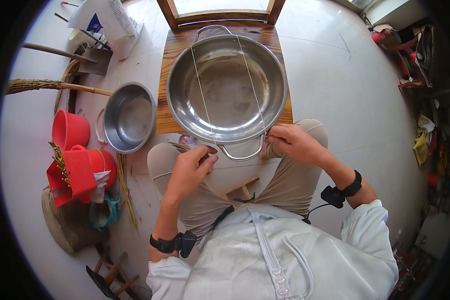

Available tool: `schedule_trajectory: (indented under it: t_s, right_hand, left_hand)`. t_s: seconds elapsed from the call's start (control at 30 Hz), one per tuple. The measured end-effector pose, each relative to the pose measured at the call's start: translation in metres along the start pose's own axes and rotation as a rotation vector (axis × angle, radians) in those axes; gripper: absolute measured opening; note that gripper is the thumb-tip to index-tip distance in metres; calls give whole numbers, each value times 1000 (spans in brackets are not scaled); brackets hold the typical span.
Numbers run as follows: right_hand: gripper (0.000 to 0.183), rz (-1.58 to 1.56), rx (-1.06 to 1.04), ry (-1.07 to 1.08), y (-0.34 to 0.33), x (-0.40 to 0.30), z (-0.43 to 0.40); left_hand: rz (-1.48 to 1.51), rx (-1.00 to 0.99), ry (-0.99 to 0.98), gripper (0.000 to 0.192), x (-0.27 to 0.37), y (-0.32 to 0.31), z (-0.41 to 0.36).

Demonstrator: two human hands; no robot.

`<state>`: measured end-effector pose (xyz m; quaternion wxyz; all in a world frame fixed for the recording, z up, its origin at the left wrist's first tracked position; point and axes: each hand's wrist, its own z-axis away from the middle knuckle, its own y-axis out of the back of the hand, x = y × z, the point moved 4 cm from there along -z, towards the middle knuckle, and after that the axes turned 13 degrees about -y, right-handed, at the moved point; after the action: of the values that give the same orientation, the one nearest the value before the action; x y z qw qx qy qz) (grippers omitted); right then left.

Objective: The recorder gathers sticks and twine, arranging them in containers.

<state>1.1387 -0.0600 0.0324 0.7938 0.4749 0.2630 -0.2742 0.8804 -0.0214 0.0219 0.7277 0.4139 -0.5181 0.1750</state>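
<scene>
A wide stainless steel pan with two loop handles [225, 90] rests on the seat of a wooden chair [164, 75] in front of me. Two lengths of thin white string [201, 92] cross over its open top, one on the left and one on the right. My left hand [195, 165] pinches the string between thumb and fingertips, just left of the near handle. At the right side of that handle, my right hand [290, 142] has its fingertips closed on the string by the rim. Nothing can be made out inside the pan.
On the floor at left are a metal basin [129, 118], a straw broom [41, 85], a shovel [97, 60], red plastic containers [71, 129], a woven sack [65, 221] and a white bag [105, 26]. A small wooden stool [114, 273] lies lower left. Various items line the right edge.
</scene>
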Motion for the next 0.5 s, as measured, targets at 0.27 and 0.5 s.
schedule_trajectory:
  t_s: [0.27,0.5]
  right_hand:
    - [21,-1167,-251,-420,-1,29,-6]
    - [21,-1082,-84,-522,-8,20,-7]
  left_hand:
    - [559,191,89,19,-23,4,-8]
    - [752,280,236,21,-20,1,-10]
